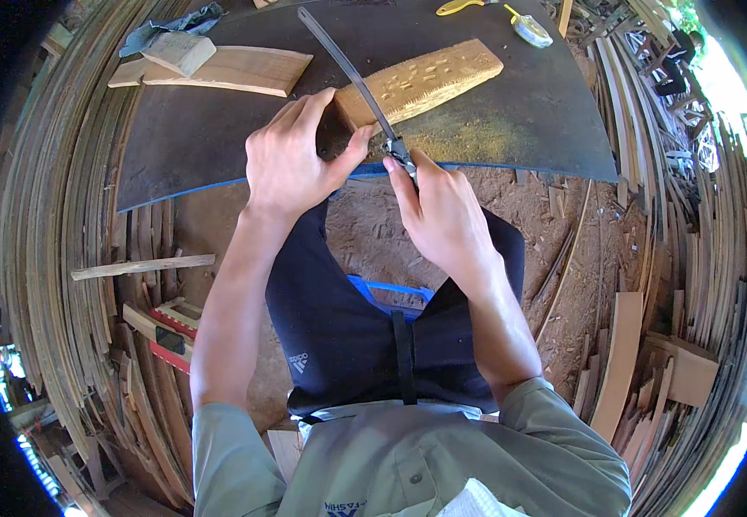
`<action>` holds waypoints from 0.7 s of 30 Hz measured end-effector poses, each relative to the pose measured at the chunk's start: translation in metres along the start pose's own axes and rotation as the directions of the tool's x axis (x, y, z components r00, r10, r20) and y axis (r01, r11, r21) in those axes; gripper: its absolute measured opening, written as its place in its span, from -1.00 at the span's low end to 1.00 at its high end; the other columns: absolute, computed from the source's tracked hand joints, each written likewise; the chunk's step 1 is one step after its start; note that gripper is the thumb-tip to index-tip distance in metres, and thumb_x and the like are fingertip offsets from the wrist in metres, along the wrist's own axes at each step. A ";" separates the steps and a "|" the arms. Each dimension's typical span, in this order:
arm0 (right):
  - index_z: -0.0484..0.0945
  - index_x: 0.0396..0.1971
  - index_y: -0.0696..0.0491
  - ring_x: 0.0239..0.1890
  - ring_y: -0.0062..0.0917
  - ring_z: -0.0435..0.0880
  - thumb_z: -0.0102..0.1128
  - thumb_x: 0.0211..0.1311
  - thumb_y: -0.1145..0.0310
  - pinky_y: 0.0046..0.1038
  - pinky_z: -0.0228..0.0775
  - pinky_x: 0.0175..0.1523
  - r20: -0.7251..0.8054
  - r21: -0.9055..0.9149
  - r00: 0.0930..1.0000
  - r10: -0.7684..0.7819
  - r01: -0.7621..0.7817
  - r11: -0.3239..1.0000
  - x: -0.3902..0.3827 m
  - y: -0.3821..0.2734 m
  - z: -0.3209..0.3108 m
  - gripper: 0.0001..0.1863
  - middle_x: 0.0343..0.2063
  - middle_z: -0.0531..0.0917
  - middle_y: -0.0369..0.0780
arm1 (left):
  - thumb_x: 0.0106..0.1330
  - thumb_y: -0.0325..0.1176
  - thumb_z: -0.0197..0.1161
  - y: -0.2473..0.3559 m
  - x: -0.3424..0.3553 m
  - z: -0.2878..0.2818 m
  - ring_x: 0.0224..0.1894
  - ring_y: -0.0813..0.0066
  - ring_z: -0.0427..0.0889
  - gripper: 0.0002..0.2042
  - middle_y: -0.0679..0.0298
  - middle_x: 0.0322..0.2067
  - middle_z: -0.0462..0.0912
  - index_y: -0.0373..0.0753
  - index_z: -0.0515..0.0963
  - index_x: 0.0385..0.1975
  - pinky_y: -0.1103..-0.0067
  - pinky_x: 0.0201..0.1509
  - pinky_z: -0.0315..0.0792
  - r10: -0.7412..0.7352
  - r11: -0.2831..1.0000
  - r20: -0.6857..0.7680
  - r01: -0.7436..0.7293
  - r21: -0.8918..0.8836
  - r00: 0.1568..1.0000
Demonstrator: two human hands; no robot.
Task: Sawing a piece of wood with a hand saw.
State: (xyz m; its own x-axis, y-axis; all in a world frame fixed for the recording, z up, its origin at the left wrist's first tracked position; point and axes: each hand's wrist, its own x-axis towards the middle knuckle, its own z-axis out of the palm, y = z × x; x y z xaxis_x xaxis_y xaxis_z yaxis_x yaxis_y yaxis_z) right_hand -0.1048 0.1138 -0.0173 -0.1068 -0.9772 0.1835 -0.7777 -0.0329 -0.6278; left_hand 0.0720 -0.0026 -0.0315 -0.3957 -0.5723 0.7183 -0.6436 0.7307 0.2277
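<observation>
At the left, long timber strips [46, 215] stand stacked beside the dark desk [218, 129]. On the far left of the desk, a curved board [248, 73] lies flat, carrying a small pale block [182, 53]; a blue-grey cloth [175, 24] lies just beyond that block.

Next, the left grip [287, 168] spans the near left end of the carved wooden block [433, 82], fingers on the far side, thumb toward the near edge. The carved block lies on the desk, extending far and right from this grip.

The narrow tool [347, 69] crosses over the block's left portion, tip pointing far left; blade contact cannot be determined. The right grip [446, 207] is clasped around the tool's near end, to the near side of the block.

To the right, yellowish dust [477, 138] covers the desk. At the far right lies a round, yellow-trimmed item [531, 30].
</observation>
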 end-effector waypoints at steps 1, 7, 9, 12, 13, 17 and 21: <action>0.55 -0.27 0.19 -0.49 0.14 0.70 0.08 0.63 0.12 0.11 0.55 -0.34 0.004 0.005 1.000 -0.002 0.002 1.000 0.000 0.000 0.000 -0.60 -0.63 0.64 0.14 | 0.22 0.00 0.55 0.000 0.000 0.000 -0.23 0.16 0.83 -0.47 0.14 -0.25 0.78 -0.32 0.65 -0.02 0.35 -0.22 0.71 0.015 1.000 -0.008 -0.015 0.017 1.000; 0.55 -0.29 0.20 -0.45 0.15 0.71 0.07 0.63 0.14 0.12 0.56 -0.32 -0.018 0.003 1.000 -0.010 0.010 1.000 -0.006 0.006 -0.003 -0.60 -0.60 0.66 0.13 | 0.23 0.01 0.53 0.003 0.004 0.005 -0.27 0.18 0.82 -0.50 0.16 -0.30 0.77 -0.31 0.65 -0.07 0.38 -0.28 0.70 0.071 0.997 -0.051 -0.069 0.042 0.996; 0.56 -0.30 0.20 -0.46 0.16 0.70 0.08 0.63 0.15 0.12 0.55 -0.32 -0.017 0.009 1.000 0.017 -0.016 1.000 -0.014 0.007 -0.005 -0.61 -0.58 0.66 0.15 | 0.23 0.01 0.53 0.002 0.003 0.004 -0.28 0.18 0.82 -0.50 0.16 -0.31 0.77 -0.31 0.65 -0.08 0.38 -0.29 0.70 0.073 0.997 -0.043 -0.071 0.042 0.996; 0.57 -0.26 0.21 -0.43 0.19 0.67 0.13 0.60 0.15 0.14 0.52 -0.30 0.076 0.052 0.992 0.097 -0.101 0.993 -0.044 0.022 -0.008 -0.63 -0.54 0.65 0.19 | 0.22 0.01 0.52 0.002 0.003 0.004 -0.30 0.19 0.81 -0.51 0.17 -0.33 0.76 -0.31 0.66 -0.10 0.38 -0.30 0.70 0.052 0.998 -0.053 -0.049 0.049 0.997; 0.58 -0.23 0.22 -0.40 0.20 0.67 0.15 0.59 0.17 0.13 0.50 -0.29 0.067 0.062 0.989 0.129 -0.134 0.989 -0.064 0.025 -0.011 -0.64 -0.53 0.65 0.20 | 0.22 0.01 0.53 0.001 0.002 0.002 -0.31 0.19 0.81 -0.51 0.17 -0.34 0.76 -0.31 0.66 -0.10 0.37 -0.30 0.70 0.041 0.998 -0.053 -0.039 0.049 0.998; 0.61 -0.12 0.22 -0.36 0.18 0.67 0.20 0.57 0.30 0.02 0.44 -0.33 0.084 0.091 0.936 0.341 -0.348 0.933 -0.133 0.039 -0.041 -0.75 -0.52 0.62 0.19 | 0.24 0.02 0.52 0.000 0.003 0.000 -0.28 0.21 0.82 -0.52 0.17 -0.31 0.78 -0.30 0.66 -0.11 0.37 -0.27 0.72 -0.006 1.000 -0.056 0.007 0.016 0.998; 0.61 -0.11 0.20 -0.42 0.12 0.67 0.20 0.57 0.31 -0.09 0.40 -0.43 0.045 0.110 0.949 0.311 -0.314 0.943 -0.132 0.034 -0.058 -0.77 -0.57 0.61 0.12 | 0.19 0.06 0.53 0.006 0.004 -0.001 -0.27 0.19 0.84 -0.50 0.15 -0.30 0.80 -0.25 0.68 -0.10 0.34 -0.24 0.73 -0.010 0.999 -0.069 0.013 0.032 0.998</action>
State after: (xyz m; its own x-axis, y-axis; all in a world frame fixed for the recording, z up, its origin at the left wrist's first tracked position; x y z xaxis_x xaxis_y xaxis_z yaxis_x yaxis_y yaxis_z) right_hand -0.1533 0.2541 -0.0192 -0.3152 -0.9474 -0.0548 -0.6321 0.2527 -0.7326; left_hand 0.0677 -0.0005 -0.0264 -0.3429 -0.5530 0.7594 -0.6695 0.7109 0.2154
